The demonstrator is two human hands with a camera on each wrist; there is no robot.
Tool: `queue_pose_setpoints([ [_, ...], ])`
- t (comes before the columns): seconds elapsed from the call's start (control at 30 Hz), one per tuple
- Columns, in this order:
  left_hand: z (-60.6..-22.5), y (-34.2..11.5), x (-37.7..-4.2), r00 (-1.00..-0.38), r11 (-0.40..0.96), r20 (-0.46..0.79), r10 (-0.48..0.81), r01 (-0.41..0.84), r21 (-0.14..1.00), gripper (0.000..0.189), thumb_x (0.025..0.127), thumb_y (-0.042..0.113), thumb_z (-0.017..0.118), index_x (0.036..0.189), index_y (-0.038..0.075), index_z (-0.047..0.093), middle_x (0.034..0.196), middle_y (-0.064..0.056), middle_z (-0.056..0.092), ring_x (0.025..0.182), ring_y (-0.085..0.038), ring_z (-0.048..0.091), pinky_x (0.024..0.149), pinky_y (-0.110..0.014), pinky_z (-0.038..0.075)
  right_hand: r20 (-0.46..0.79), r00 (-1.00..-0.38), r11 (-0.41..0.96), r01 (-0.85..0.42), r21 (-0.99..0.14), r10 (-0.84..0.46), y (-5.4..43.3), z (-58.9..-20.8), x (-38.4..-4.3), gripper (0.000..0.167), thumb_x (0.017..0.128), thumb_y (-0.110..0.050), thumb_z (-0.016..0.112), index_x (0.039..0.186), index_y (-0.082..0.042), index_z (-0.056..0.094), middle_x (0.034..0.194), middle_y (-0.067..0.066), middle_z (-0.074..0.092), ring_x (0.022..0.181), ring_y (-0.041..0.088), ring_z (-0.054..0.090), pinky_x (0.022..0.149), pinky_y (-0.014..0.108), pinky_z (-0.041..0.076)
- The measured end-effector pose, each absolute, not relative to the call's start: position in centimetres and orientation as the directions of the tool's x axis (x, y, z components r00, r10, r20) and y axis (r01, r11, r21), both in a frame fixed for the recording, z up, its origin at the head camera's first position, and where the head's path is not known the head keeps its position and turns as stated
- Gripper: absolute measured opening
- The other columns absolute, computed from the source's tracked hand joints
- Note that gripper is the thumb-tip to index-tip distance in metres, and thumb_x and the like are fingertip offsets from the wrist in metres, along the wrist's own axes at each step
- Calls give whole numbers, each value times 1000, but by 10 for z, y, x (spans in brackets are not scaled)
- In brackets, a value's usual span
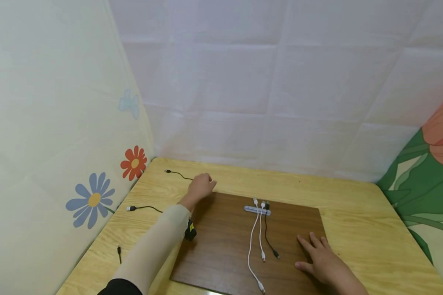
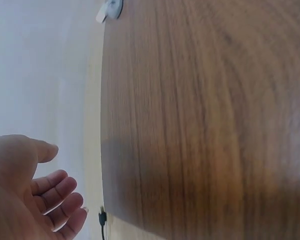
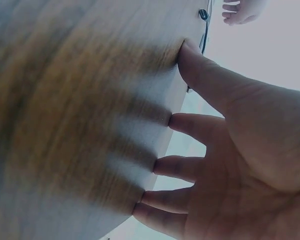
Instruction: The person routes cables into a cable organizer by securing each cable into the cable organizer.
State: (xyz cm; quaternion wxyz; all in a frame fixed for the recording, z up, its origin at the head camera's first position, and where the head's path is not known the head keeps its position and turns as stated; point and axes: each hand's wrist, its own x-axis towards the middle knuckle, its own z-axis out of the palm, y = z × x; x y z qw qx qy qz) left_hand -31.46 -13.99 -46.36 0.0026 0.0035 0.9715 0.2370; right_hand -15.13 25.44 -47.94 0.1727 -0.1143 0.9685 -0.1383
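Two hands, neither gripping: your left hand [image 1: 200,188], loosely curled, hangs by the board's corner, black plug [image 2: 102,218] near its fingers; your right hand [image 1: 322,260], fingers spread, touches the brown board [image 1: 218,246]. Between hands: grey strip [image 1: 249,209], two white cables [image 1: 249,250], one black. Three black cables [image 1: 144,207] lie left of your left hand.

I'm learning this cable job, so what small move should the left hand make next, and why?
I'd probably pinch the thin black cable beside the bare left hand: its fingers hold nothing, the cable's end lies close to them, and the pale grey slotted holder already carries other cables.
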Motion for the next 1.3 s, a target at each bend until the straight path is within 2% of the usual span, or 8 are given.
queue_pose_setpoints([
  [0.07,-462,-143,-317,-1000,889,-17,-25,-30,457,35,104,33,57,114,1,67,107,-12,67,86,-24,64,73,-40,55,-292,-917,935,-180,-306,-273,255,-480,-151,94,84,-66,66,151,-3,44,153,43,24,135,71,17,95,80,33],
  [0.17,-460,-150,-321,-996,884,-48,-72,-86,459,32,105,34,56,97,4,67,87,-7,64,69,-19,59,58,-34,50,-282,-919,934,-188,-304,-276,257,-480,-150,94,84,-66,66,151,-3,45,152,43,25,134,71,18,94,80,33],
  [0.27,-461,-156,-326,-992,871,-71,-104,-126,475,38,105,33,55,75,9,59,63,-1,50,52,-15,45,47,-29,38,-285,-921,935,-176,-309,-267,257,-478,-150,95,83,-67,66,151,-4,45,153,42,25,135,71,17,95,80,32],
  [0.33,-463,-161,-328,-990,867,-82,-114,-140,478,44,105,32,53,67,11,51,56,0,42,48,-14,39,44,-29,34,-287,-921,936,-170,-309,-262,257,-478,-151,96,83,-68,65,151,-4,44,153,42,25,135,70,17,96,80,32],
  [0.43,-466,-166,-330,-989,864,-85,-123,-149,481,47,106,32,52,63,13,47,54,1,39,46,-13,37,43,-28,33,-286,-922,937,-170,-305,-260,258,-477,-150,95,83,-67,66,151,-4,44,153,42,25,135,71,17,96,80,32],
  [0.7,-472,-171,-332,-975,840,-132,-177,-220,496,59,107,33,48,52,13,51,47,1,42,42,-13,38,40,-28,33,-295,-921,937,-160,-312,-255,258,-478,-149,94,83,-65,67,151,-3,45,153,43,24,135,71,16,96,81,31],
  [0.97,-479,-178,-335,-962,819,-167,-217,-273,505,56,107,38,42,55,16,49,52,2,41,47,-15,39,43,-29,34,-295,-922,936,-150,-320,-249,255,-477,-150,92,84,-64,68,150,-3,46,153,42,24,135,71,16,98,80,29],
  [1.3,-480,-189,-332,-956,825,-182,-231,-291,485,51,105,27,44,56,15,42,51,3,33,45,-12,31,42,-27,30,-299,-921,939,-154,-306,-249,250,-479,-148,90,83,-62,69,148,-3,48,151,43,28,132,73,20,98,79,32],
])
